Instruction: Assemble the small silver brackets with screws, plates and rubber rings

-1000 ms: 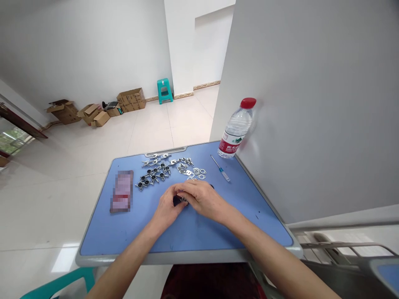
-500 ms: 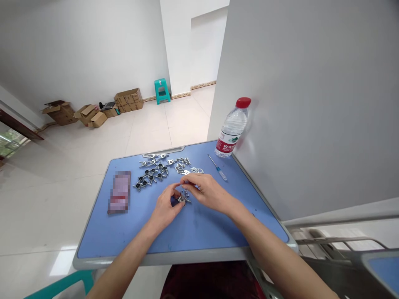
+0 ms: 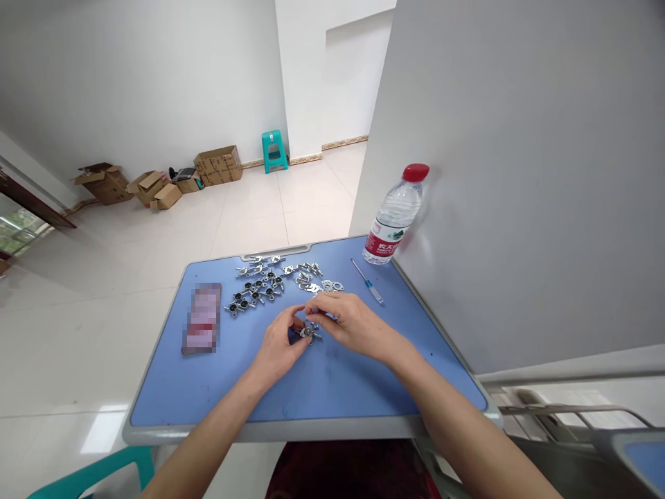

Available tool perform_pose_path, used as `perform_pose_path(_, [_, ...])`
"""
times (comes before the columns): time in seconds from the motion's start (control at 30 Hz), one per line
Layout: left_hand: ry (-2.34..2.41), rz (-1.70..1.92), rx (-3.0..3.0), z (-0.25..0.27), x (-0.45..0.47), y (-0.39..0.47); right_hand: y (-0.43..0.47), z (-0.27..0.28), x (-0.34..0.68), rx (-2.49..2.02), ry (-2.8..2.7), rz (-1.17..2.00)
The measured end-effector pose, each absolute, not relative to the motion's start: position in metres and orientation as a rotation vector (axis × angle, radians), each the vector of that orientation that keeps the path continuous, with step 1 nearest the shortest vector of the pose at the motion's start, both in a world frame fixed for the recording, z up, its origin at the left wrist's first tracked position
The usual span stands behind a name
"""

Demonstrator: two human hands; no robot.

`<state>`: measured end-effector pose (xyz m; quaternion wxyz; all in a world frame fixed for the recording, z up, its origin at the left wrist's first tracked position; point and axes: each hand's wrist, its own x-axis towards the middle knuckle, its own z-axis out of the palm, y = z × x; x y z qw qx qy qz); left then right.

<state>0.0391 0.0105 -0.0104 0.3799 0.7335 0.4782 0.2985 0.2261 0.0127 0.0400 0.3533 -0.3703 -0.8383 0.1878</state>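
My left hand (image 3: pixel 280 344) rests over the blue tabletop, its thumb and fingers closed around a small silver metal fitting (image 3: pixel 307 333) with short stems. Just above that fitting, my right hand (image 3: pixel 347 323) is bent down in a pinch. Whatever lies between its fingertips is too small and covered to name. A few tiny metal pieces (image 3: pixel 314 326) lie beside the fitting, partly hidden by my right fingers. Beyond my hands are several metal fittings with black round centres (image 3: pixel 255 296), forked silver parts (image 3: pixel 258 269), flat oval plates (image 3: pixel 332 285) and small pins (image 3: pixel 312 268).
A screwdriver (image 3: pixel 368 283) with a clear-and-blue handle lies at the right. Behind it stands a water bottle (image 3: pixel 391 222) with a red cap, near the grey wall. A blurred-out purple item (image 3: pixel 201 319) is at the left. Cardboard boxes (image 3: pixel 218 166) and a teal stool (image 3: pixel 273 152) stand on the floor.
My right fingertips have come down slightly, closer to the fitting in my left hand. My left hand keeps its hold. The whole view has shifted a little.
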Motion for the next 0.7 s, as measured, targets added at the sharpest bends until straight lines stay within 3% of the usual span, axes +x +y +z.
perform_pose_path(0.7, [1.221,0.836,1.901,-0.012,0.038,0.006,0.008,0.033,0.21,-1.115,-2.148,0.406])
